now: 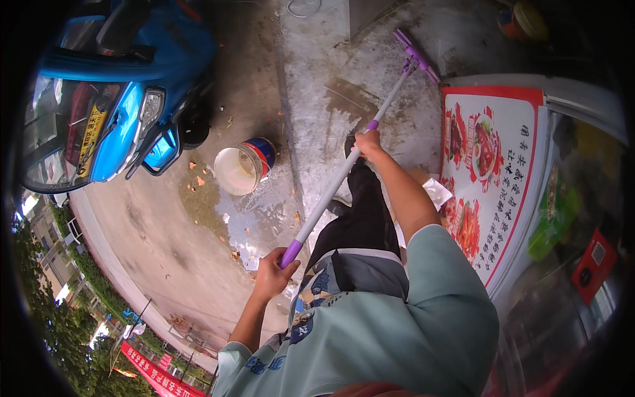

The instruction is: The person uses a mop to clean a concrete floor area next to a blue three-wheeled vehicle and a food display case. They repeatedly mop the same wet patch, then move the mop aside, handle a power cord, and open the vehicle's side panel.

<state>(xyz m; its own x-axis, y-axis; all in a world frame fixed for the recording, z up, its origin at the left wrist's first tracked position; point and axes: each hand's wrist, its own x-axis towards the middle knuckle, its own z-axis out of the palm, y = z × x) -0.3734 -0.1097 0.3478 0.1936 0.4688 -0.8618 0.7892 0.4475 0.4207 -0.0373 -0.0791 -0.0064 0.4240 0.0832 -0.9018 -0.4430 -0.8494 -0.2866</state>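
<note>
A long mop with a white pole (329, 193) and purple fittings slants from my lower left up to the far right. Around the purple grip at its near end, my left hand (270, 272) is closed. Farther up, my right hand (368, 143) wraps the pole just below a purple collar. The purple mop head (417, 55) rests on the concrete floor beyond, close to the corner of a white-and-red food sign. A dark wet patch (349, 99) marks the floor left of the mop head.
An open bucket (239, 169), blue and red outside, stands left of my feet beside a puddle (254, 231). A blue vehicle (126, 99) is parked at far left. The food sign (486, 172) fronts a glass counter (575, 231) on my right. Another bucket (522, 21) sits at far right.
</note>
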